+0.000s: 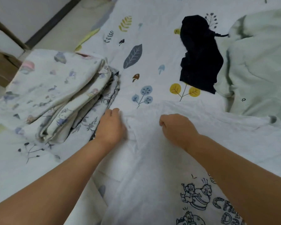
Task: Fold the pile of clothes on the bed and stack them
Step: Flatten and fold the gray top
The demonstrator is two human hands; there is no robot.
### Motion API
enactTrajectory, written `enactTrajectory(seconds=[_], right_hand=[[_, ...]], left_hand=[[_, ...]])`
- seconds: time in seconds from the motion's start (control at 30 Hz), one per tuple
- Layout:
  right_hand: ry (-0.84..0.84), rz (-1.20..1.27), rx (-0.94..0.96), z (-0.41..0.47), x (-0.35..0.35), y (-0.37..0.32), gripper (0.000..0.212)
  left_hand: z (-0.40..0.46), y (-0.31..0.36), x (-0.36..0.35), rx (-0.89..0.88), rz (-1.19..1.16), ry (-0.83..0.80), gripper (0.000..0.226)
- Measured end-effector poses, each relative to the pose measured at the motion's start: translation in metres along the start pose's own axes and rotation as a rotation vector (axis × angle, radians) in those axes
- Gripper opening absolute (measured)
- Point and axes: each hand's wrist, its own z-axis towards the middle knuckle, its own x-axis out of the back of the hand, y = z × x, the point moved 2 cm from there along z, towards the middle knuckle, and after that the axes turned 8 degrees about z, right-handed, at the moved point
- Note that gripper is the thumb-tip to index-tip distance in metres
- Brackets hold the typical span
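A white T-shirt (152, 168) with black cartoon chipmunk prints lies spread on the bed in front of me. My left hand (111, 125) grips a bunch of its fabric at the left side, fingers curled down into the cloth. My right hand (177, 127) is curled into a fist on the shirt's upper middle, pinching the fabric. A black garment (199, 57) lies crumpled farther back. A pale green garment (258, 67) is heaped at the right. A stack of folded patterned cloths (58, 96) sits at the left.
The bed sheet (152, 46) is white with leaf, tree and mushroom prints. The bed's left edge runs beside a floor and cardboard boxes (2, 65) at far left. Bare sheet shows between the folded stack and the black garment.
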Motion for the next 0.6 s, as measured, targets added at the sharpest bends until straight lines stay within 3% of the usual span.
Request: enactTrajectory(seconds=[0.13, 0.23, 0.3, 0.37, 0.43, 0.53, 0.6], right_hand=[[0.037, -0.017, 0.034, 0.039, -0.006, -0.019, 0.039], [-0.033, -0.019, 0.026, 0.06, -0.013, -0.033, 0.059], [-0.111, 0.031, -0.007, 0.069, -0.019, -0.038, 0.05], [-0.061, 0.103, -0.017, 0.071, -0.017, -0.04, 0.026], [0.013, 0.255, -0.075, 0.069, -0.006, -0.039, 0.02], [0.104, 0.827, -0.335, 0.06, 0.014, -0.03, 0.033], [0.055, 1.041, -0.478, 0.046, 0.027, -0.024, 0.024]], left_hand=[[0.012, -0.017, -0.014, 0.013, -0.07, -0.075, 0.038], [0.018, -0.022, -0.011, -0.055, -0.167, -0.046, 0.008], [0.017, -0.02, -0.003, -0.104, -0.279, -0.033, 0.02], [0.012, -0.014, 0.011, -0.147, -0.417, -0.011, 0.023], [0.007, -0.008, 0.024, -0.193, -0.467, 0.039, 0.026], [-0.005, 0.006, 0.043, -0.287, -0.435, 0.127, 0.031], [-0.018, 0.021, 0.054, -0.402, -0.428, 0.136, 0.036]])
